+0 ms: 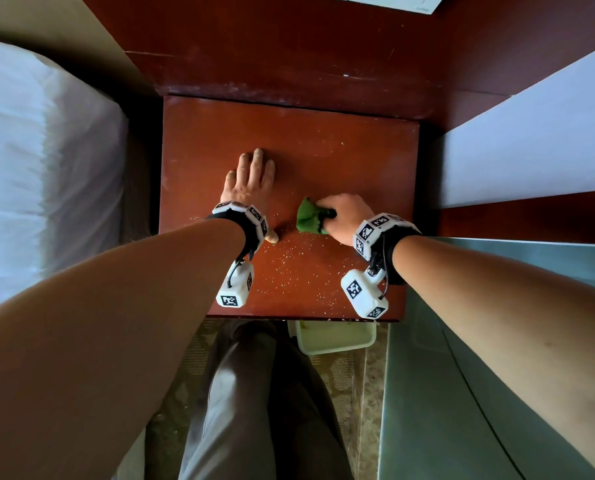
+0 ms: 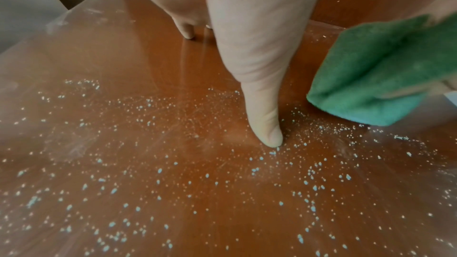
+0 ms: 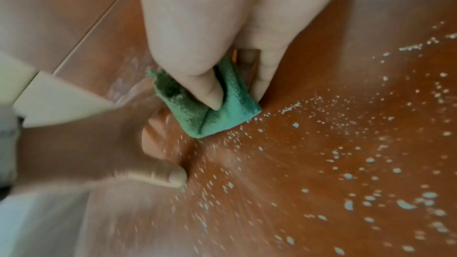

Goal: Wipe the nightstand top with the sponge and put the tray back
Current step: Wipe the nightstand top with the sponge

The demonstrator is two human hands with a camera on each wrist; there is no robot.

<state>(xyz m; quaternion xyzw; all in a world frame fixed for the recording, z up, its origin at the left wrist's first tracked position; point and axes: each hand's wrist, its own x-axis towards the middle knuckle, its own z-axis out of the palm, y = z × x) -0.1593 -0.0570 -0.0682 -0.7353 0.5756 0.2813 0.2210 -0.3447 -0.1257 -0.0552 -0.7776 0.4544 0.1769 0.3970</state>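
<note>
The red-brown nightstand top (image 1: 341,147) is strewn with pale crumbs (image 1: 299,268) over its near half. My right hand (image 1: 341,216) grips a folded green sponge (image 1: 308,216) (image 2: 380,69) (image 3: 217,112) and presses it onto the wood near the middle. My left hand (image 1: 251,181) lies flat on the top to the sponge's left, fingers straight, thumb (image 2: 267,124) touching the surface among the crumbs. A pale tray (image 1: 334,337) sits on the floor just below the nightstand's front edge, partly hidden under it.
A white bed (image 1: 40,168) stands to the left and another white mattress (image 1: 531,133) to the right. A dark wooden headboard ledge (image 1: 289,74) runs behind the nightstand. A grey-green surface (image 1: 497,375) is at the lower right. My legs (image 1: 254,410) stand in front.
</note>
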